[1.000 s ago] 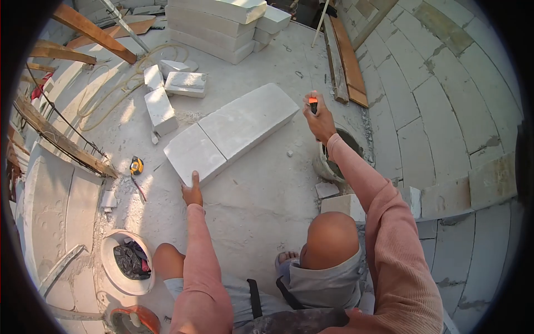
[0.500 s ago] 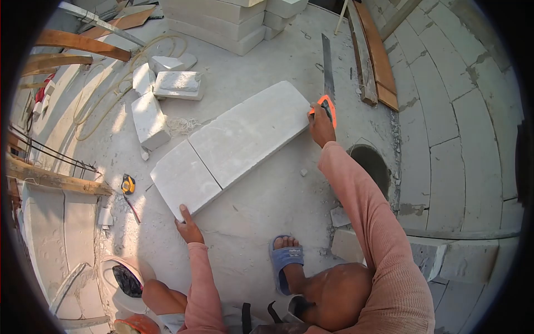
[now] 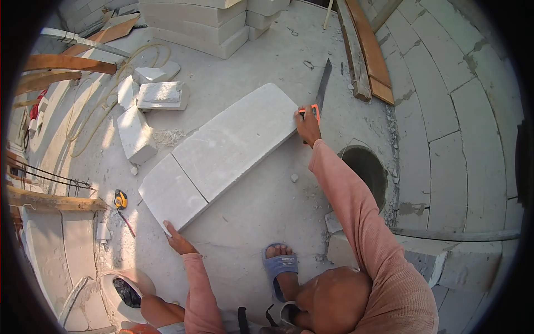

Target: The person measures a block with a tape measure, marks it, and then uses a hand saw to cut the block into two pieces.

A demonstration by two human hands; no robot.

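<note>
A long pale concrete block [image 3: 239, 131] lies slantwise on the floor, with a dark straight line across it nearer its left end. My left hand [image 3: 180, 241] grips the block's near left corner, thumb on top and fingers down its side. At the far right end, my right hand [image 3: 308, 128] is closed around the orange handle of a hand saw [image 3: 324, 83] and rests against the block's edge. The saw's blade points away from me, clear of the block. The fingers under the handle are partly hidden.
Broken block pieces [image 3: 136, 136] lie left of the block, near a hose [image 3: 75, 125]. A tape measure [image 3: 120, 199] and a pencil-like red stick [image 3: 127, 224] are at left, above a bucket [image 3: 108, 284]. A round hole [image 3: 364, 172] opens at right. Stacked blocks [image 3: 192, 25] stand behind.
The view has shifted, so the scene sits further left. The saw has turned in my right hand, its handle now more edge-on and its blade tilted rightward. My left hand keeps its corner grip.
</note>
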